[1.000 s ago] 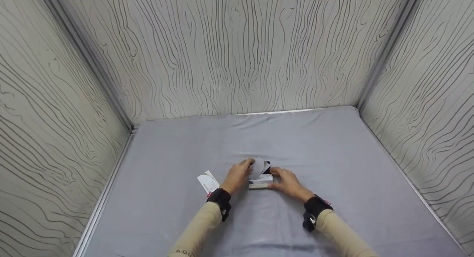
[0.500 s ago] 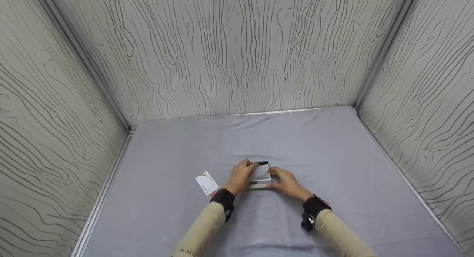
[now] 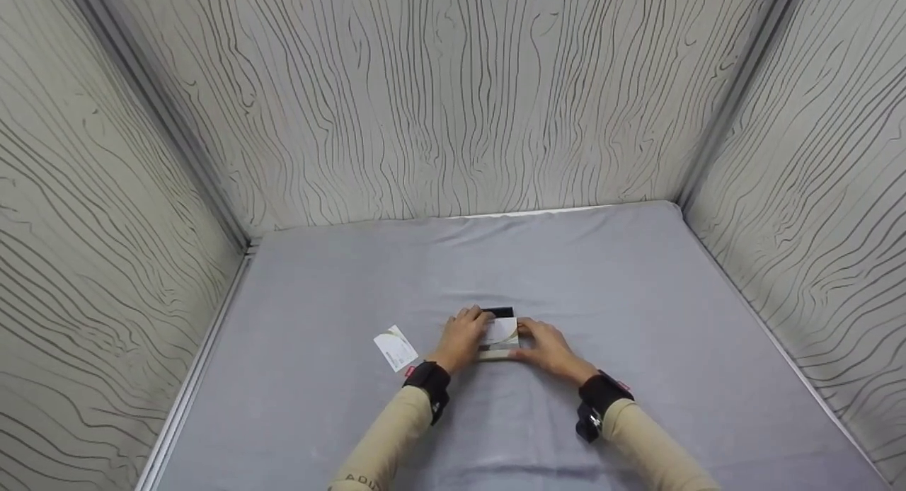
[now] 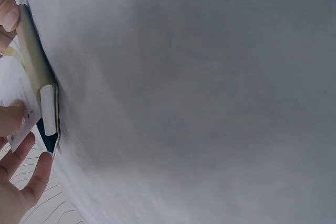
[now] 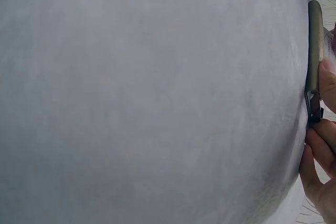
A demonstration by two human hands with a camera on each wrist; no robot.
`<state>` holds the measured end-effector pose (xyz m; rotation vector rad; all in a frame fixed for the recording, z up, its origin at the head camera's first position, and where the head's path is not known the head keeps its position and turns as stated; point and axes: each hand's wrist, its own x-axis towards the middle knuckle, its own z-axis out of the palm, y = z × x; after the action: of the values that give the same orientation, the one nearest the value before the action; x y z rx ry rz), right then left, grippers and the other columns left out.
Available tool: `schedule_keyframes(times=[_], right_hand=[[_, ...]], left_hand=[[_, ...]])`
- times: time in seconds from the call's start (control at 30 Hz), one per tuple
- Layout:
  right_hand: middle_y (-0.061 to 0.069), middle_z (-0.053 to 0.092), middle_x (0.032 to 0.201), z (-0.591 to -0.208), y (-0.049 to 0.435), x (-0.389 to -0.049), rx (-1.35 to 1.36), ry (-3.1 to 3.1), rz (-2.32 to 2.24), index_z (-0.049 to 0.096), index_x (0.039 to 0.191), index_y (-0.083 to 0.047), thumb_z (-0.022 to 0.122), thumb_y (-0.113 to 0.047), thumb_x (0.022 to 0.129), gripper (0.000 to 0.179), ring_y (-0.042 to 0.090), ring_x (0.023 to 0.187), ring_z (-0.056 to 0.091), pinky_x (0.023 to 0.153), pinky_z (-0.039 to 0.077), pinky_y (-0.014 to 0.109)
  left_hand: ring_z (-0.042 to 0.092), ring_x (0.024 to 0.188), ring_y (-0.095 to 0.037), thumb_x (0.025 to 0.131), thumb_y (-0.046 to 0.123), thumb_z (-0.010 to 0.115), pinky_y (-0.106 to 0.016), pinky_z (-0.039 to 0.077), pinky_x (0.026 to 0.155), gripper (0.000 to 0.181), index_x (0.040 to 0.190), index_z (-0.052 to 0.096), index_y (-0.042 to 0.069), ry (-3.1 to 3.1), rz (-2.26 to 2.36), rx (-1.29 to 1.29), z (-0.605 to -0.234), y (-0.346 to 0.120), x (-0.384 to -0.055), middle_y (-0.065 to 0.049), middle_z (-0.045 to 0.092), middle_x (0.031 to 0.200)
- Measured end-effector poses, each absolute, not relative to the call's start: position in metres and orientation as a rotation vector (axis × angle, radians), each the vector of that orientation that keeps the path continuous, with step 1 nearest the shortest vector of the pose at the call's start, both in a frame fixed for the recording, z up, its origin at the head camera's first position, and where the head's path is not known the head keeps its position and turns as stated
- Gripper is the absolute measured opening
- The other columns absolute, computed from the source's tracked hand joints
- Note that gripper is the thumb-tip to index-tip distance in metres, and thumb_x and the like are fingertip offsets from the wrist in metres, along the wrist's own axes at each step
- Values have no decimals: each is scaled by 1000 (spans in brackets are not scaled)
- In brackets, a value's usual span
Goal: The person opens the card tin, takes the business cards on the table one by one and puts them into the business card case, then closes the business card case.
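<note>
A small case (image 3: 497, 355) with a tan, book-like spine and a dark interior lies flat on the grey cloth between both hands. My left hand (image 3: 461, 337) is at its left side and pinches a white card (image 4: 14, 90), thumb on the card's face and fingers behind. In the head view that card (image 3: 502, 330) lies over the case. My right hand (image 3: 552, 351) grips the case's right side; in the right wrist view the thumb lies against the tan spine (image 5: 316, 45) and the fingers are at the end.
A loose white card (image 3: 395, 349) with printed text lies on the cloth left of my left wrist. The grey cloth (image 3: 601, 279) covers the table. Walls with a wood-grain line pattern (image 3: 439, 102) stand at the back and both sides.
The upright, bent card in my left hand has come down flat over the case. The left hand has shifted slightly right; the right hand keeps its place at the case.
</note>
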<state>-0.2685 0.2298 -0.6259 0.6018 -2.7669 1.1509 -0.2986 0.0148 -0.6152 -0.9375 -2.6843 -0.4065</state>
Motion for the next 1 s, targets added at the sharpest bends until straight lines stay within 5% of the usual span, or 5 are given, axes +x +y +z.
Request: schedule_keyframes(times=[0.2, 0.47, 0.67, 1.0], right_hand=[[19, 68, 117, -626, 231, -270, 599, -2761, 1138, 55, 129, 6, 82, -19, 81, 61, 44, 114, 58, 97, 42, 58], [22, 67, 119, -628, 230, -269, 618, -2755, 1151, 43, 140, 7, 83, -24, 81, 78, 45, 116, 57, 99, 40, 60], [23, 64, 123, -626, 231, -268, 631, -2760, 1145, 38, 146, 6, 82, -21, 82, 82, 47, 118, 54, 102, 35, 62], [22, 64, 123, -625, 231, -267, 634, -2797, 1091, 50, 137, 7, 80, -24, 84, 68, 46, 116, 56, 98, 39, 60]], left_hand=[[56, 107, -24, 95, 8, 62, -42, 49, 84, 33, 128, 62, 13, -2754, -466, -959, -613, 13, -297, -5, 58, 113], [51, 116, -24, 80, 49, 78, -45, 45, 89, 71, 134, 59, 8, -2884, -390, -1028, -617, 9, -295, -7, 57, 123], [49, 105, -20, 77, 47, 82, -41, 41, 83, 53, 116, 69, 13, -2844, -414, -1064, -620, 7, -292, -1, 54, 110], [50, 99, -19, 78, 47, 81, -42, 42, 79, 48, 109, 70, 13, -2801, -406, -1085, -623, 7, -292, 0, 52, 102]])
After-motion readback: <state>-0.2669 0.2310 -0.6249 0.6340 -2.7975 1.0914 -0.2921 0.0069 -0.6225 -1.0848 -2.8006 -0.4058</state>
